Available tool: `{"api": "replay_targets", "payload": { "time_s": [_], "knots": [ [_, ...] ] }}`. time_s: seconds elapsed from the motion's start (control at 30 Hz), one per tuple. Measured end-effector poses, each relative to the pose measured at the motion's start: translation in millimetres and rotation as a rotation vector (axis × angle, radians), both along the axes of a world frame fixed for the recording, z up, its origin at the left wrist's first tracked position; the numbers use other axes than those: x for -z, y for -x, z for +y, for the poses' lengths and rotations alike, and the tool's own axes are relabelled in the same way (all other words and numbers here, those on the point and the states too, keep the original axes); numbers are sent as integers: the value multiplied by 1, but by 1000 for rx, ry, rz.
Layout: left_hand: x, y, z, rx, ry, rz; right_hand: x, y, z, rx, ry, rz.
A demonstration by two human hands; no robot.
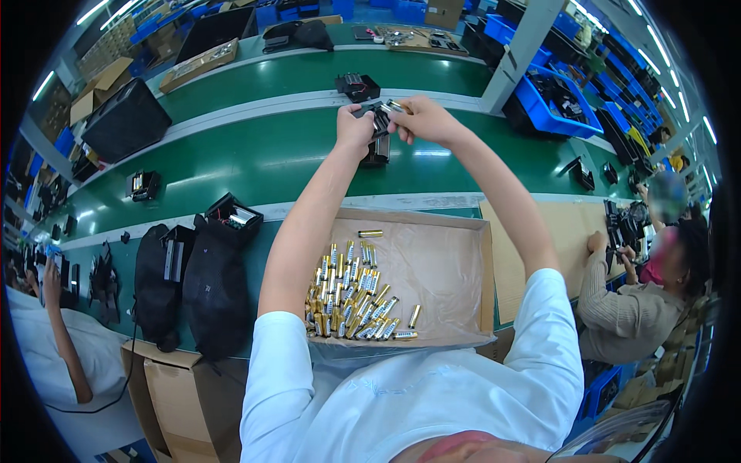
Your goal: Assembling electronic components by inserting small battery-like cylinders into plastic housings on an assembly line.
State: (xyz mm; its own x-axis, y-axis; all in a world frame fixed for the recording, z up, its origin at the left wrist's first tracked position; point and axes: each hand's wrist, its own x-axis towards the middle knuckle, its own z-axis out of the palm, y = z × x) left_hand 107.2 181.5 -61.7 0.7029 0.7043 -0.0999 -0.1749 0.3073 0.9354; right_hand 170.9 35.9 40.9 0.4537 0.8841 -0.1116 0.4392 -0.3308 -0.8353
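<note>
Left hand [353, 130] clamps black case [379, 122]. Right hand [424, 122], nearer, has fingers closed on battery [397, 106] at case's 1 o'clock, long axis roughly 10-to-4; seating can't tell. Open box [487, 282] of loose batteries [347, 297]: 6 o'clock from hands.

Factory assembly hall | long green conveyor [231, 166] | blue parts bin [532, 102] | co-workers [637, 320] alongside

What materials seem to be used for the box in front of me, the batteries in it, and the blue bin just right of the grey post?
Box: probably cardboard, from its matte brown walls; the wrinkled, shiny lining looks like clear plastic.
Batteries: likely metal-cased; gold and silvery surfaces shine, though plastic wrap is possible.
Blue bin: likely plastic; even colour, slight sheen.
</note>
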Motion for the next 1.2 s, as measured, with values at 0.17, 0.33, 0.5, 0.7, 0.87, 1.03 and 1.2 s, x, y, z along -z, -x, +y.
{"api": "replay_targets", "payload": {
  "time_s": [0.17,0.33,0.5,0.7,0.87,1.03,1.2],
  "knots": [
    [-12,16,9,6,64,-16,4,25,27,80,100,-357],
    [-17,31,15,49,127,-33,28,18,46,38,79,-761],
    [-15,44,20,114,98,-24,22,10,48,-11,-68,-607],
    [-2,49,26,184,22,-9,16,-13,48,-68,2,-291],
    [7,56,29,224,-48,27,12,-15,54,-145,101,-169],
    [6,62,30,246,-38,53,23,-11,69,-164,95,-339],
    [12,67,35,210,-64,39,46,-2,85,-6,48,-238]
  ]
}}
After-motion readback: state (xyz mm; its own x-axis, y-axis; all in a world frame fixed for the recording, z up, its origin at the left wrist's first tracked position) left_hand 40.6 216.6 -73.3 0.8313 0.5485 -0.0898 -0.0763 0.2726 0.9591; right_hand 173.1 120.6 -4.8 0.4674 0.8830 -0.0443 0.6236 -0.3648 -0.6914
